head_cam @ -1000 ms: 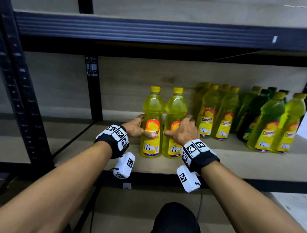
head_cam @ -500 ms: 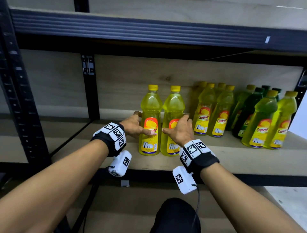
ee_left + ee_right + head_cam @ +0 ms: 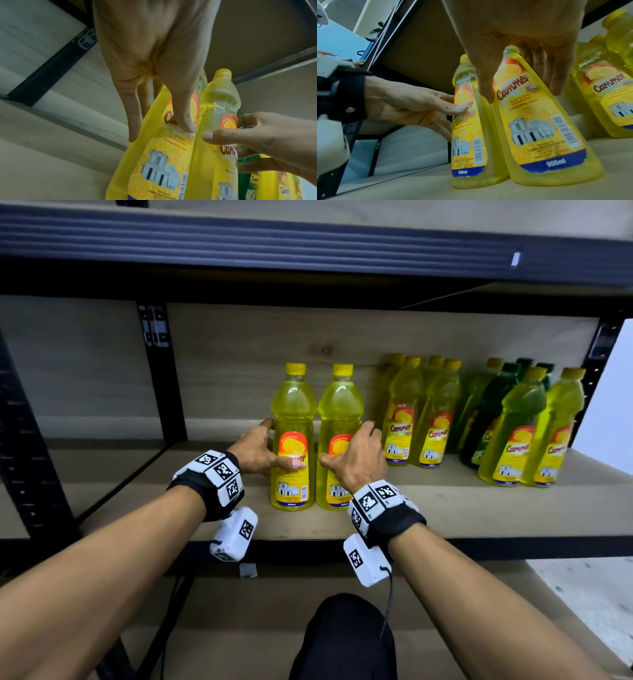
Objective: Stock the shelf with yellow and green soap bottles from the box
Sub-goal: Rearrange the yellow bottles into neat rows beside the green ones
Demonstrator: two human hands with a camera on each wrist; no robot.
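Note:
Two yellow soap bottles stand upright side by side on the wooden shelf (image 3: 445, 508). My left hand (image 3: 279, 445) holds the left bottle (image 3: 293, 419), thumb on its label and fingers behind it. My right hand (image 3: 347, 446) holds the right bottle (image 3: 339, 412), thumb at its left side and fingers round its right. In the left wrist view my left hand (image 3: 160, 133) lies on the left bottle (image 3: 164, 155), beside the right bottle (image 3: 217, 108). In the right wrist view my right hand (image 3: 522, 94) spans the right bottle (image 3: 539, 121), next to the left bottle (image 3: 467, 135).
Several yellow bottles (image 3: 421, 419) stand in rows just right of my right hand. Dark green bottles (image 3: 493, 412) and yellow-green ones (image 3: 534, 433) stand farther right. A black upright post (image 3: 161, 371) is at the back left, with bare shelf board left of my left hand. A dark beam (image 3: 308, 241) runs overhead.
Both hands stay on the two bottles, which keep their spot on the shelf. Only the head view has drifted slightly.

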